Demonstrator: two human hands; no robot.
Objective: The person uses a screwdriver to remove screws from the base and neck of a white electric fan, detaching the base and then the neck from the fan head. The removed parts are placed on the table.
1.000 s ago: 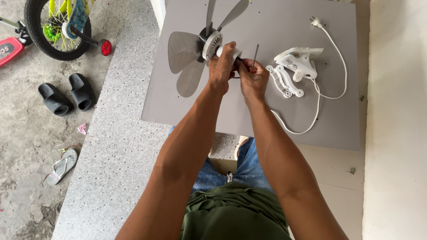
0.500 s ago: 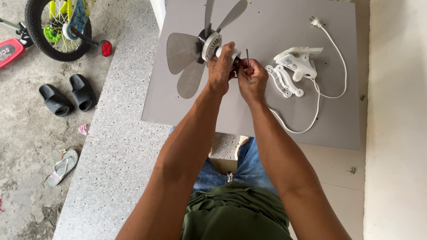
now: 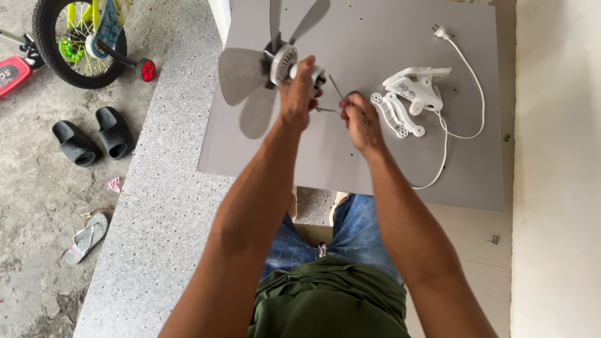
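My left hand [image 3: 298, 94] grips the motor body of a small fan [image 3: 283, 62] with grey blades, held over a grey board [image 3: 375, 156]. My right hand [image 3: 360, 119] sits just right of it, pinching a thin metal tool [image 3: 335, 87] whose shaft points up and left toward the motor. A short metal pin sticks out between the two hands. A white plastic fan base [image 3: 416, 87] and a flat white bracket [image 3: 395, 114] lie on the board right of my right hand. A white power cord [image 3: 457, 125] with a plug loops around them.
A speckled stone ledge [image 3: 156, 206] runs under the board's left side. On the concrete floor at left are a pair of black slides [image 3: 94, 134], a flip-flop [image 3: 84, 238], a child's bicycle wheel [image 3: 81, 40] and a red scooter part. A small screw [image 3: 494, 239] lies at right.
My right hand has drawn away from the fan motor, down and to the right, carrying the thin tool. The left hand keeps its hold on the motor.
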